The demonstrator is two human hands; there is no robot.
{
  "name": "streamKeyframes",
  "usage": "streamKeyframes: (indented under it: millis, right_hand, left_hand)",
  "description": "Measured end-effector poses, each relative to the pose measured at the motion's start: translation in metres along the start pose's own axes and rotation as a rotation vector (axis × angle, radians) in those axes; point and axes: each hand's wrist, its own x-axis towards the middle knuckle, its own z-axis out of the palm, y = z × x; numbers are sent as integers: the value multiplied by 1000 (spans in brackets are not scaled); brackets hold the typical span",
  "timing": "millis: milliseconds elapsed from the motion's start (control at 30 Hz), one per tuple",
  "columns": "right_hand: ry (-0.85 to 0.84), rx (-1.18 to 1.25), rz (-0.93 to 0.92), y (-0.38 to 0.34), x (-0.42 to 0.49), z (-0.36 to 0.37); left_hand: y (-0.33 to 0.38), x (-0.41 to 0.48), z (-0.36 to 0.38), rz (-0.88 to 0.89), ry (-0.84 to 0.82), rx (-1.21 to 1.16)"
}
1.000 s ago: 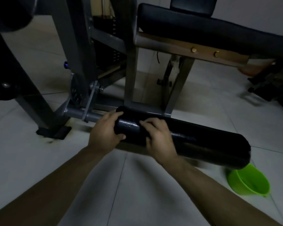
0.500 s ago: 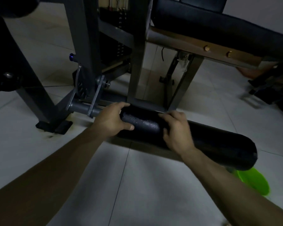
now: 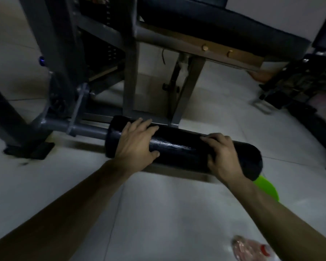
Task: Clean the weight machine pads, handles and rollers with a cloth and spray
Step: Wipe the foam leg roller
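Observation:
A long black foam roller [image 3: 181, 146] lies low over the tiled floor, mounted on the grey axle [image 3: 87, 129] of the weight machine. Its surface shines as if wet. My left hand [image 3: 137, 142] grips the roller near its axle end, fingers over the top and thumb on the near side. My right hand [image 3: 224, 157] grips it close to the free end, fingers curled over the top. No cloth shows in either hand. Above the roller runs the black bench pad [image 3: 215, 31].
A green plastic bowl [image 3: 265, 187] sits on the floor behind the roller's free end. A clear plastic bottle with a red cap [image 3: 252, 249] lies at the bottom right. Grey frame posts [image 3: 130, 72] stand behind the roller. A dark rack [image 3: 299, 87] is at the right.
My right hand has slid right along the roller, from beside the left hand to near the free end. My left hand has shifted slightly onto the roller's top.

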Motion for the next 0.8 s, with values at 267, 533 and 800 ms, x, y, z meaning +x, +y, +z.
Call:
streamKeyframes:
  millis: [267,533,800]
  right_hand:
    - [143,53,314,22,-5,-4]
    - [100,79,154,66,-32,-21]
    - [291,152,440,85,-41,-18]
  left_hand:
    - [82,26,37,156,-69,1]
    - [122,30,64,200,-81,184]
    - [134,46,59,147,-152,290]
